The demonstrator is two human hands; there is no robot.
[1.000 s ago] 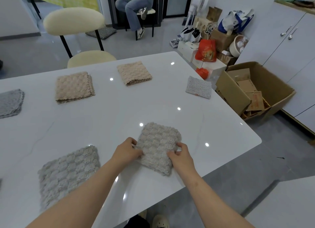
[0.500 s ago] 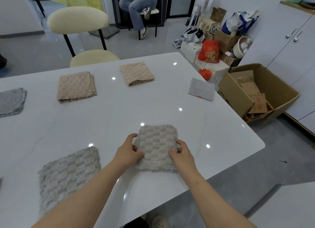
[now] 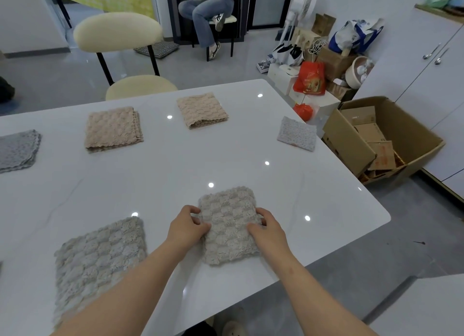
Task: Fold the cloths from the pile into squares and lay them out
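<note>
While the folded grey cloth (image 3: 229, 226) lies near the tabletop's (image 3: 175, 169) front edge, left hand (image 3: 187, 229) and right hand (image 3: 267, 231) each close a grip on its sides.

Nubby, matt terry cloth (image 3: 229, 225) lay on a glossy, smooth white table (image 3: 175, 169); beside it stood a matt cardboard box (image 3: 351, 147).

grey waffle cloth (image 3: 229, 225), beige cloths (image 3: 113, 127) (scalloped), white table (image 3: 150, 174)
</note>
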